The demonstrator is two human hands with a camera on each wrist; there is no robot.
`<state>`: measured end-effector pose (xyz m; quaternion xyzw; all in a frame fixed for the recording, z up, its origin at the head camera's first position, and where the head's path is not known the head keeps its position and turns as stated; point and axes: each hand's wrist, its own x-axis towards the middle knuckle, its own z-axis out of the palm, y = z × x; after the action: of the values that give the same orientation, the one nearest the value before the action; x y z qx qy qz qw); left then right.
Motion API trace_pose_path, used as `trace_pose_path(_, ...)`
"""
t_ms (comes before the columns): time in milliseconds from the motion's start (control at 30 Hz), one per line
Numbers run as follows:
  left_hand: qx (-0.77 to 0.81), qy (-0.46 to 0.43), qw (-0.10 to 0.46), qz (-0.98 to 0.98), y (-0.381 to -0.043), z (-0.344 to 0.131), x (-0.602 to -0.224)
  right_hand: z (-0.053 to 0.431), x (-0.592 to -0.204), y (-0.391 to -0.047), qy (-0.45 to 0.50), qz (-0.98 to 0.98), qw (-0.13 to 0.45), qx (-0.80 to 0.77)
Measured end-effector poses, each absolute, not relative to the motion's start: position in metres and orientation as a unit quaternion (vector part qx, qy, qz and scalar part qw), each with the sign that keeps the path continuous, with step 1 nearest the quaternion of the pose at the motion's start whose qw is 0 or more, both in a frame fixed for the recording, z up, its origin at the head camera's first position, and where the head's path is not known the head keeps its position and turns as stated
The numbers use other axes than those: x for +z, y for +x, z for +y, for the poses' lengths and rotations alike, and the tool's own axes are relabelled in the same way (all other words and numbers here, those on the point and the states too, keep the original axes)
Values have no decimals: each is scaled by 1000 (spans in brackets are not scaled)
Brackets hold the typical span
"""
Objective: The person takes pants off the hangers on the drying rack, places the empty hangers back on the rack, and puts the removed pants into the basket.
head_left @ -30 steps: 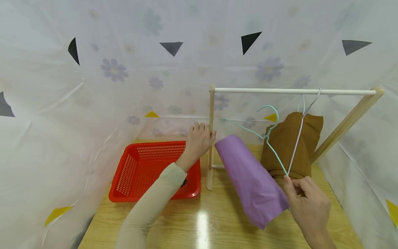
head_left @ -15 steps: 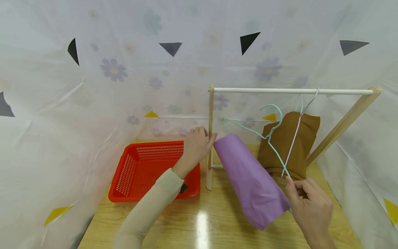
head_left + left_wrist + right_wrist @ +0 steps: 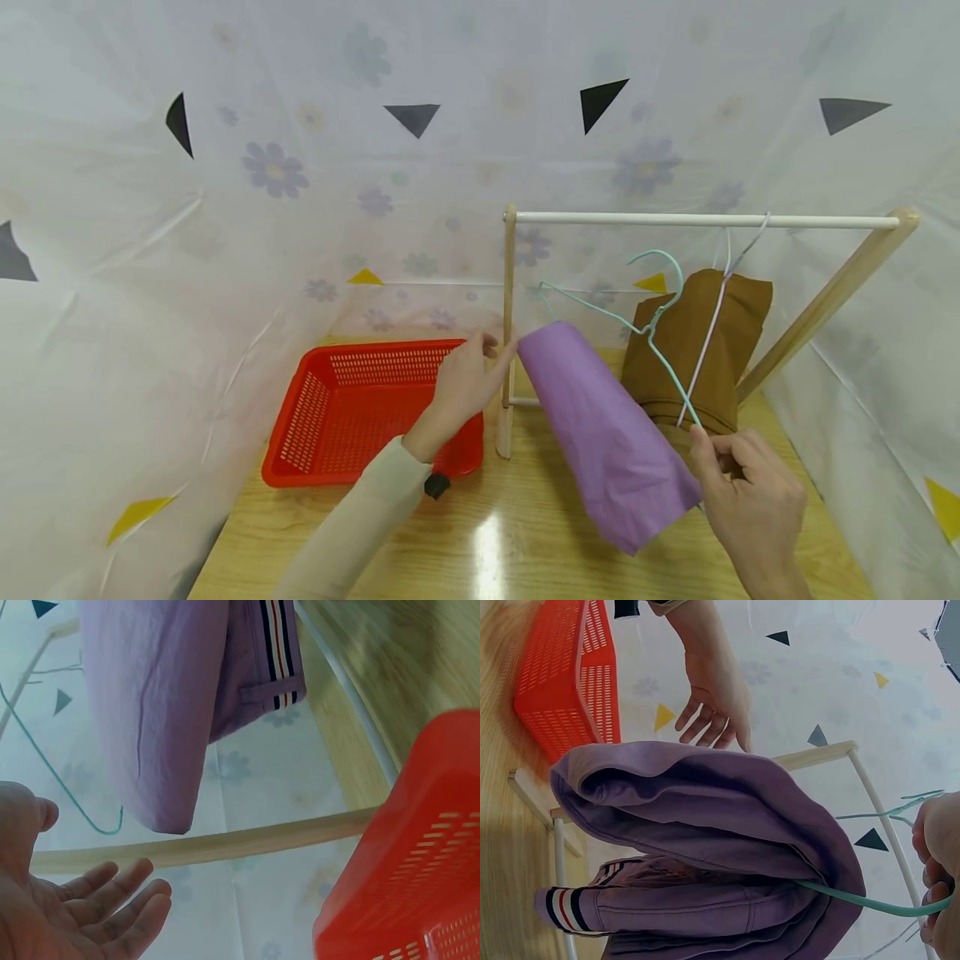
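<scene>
My right hand [image 3: 750, 492] pinches the near end of a mint-green wire hanger [image 3: 666, 363], its hook pointing up below the rack's white bar [image 3: 600, 218]. Folded purple trousers [image 3: 600, 425] drape over the hanger in front of the rack. Navy, white and red stripes run along the trousers [image 3: 266, 645] in the left wrist view. My left hand [image 3: 465, 379] is beside the rack's left wooden post [image 3: 509, 283], over the right side of the red basket. In the left wrist view the fingers of the left hand [image 3: 97, 911] are loosely spread and hold nothing.
A folded brown garment [image 3: 697, 333] hangs at the rack's right on a pale lilac hanger [image 3: 708, 342]. The red plastic basket [image 3: 296, 417] stands left of the rack on the wooden table [image 3: 525, 533]. White patterned sheeting [image 3: 450, 50] surrounds the table.
My left hand has let go of the rack's left post and drawn down toward me. The hanger has shifted slightly in my right hand's pinch, its hook moving a little right.
</scene>
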<state>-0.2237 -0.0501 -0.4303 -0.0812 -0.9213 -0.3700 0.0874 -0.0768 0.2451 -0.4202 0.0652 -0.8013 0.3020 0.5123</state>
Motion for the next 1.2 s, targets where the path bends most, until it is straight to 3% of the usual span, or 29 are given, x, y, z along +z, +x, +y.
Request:
trace_pose_path(833, -589, -67, 5, -805, -188, -39, -475, 244, -420, -79, 55, -795, 520, 306)
trace_pose_path(1200, -712, -15, -49, -700, -180, -15, -497, 240, -416, -81, 62, -793, 519, 312)
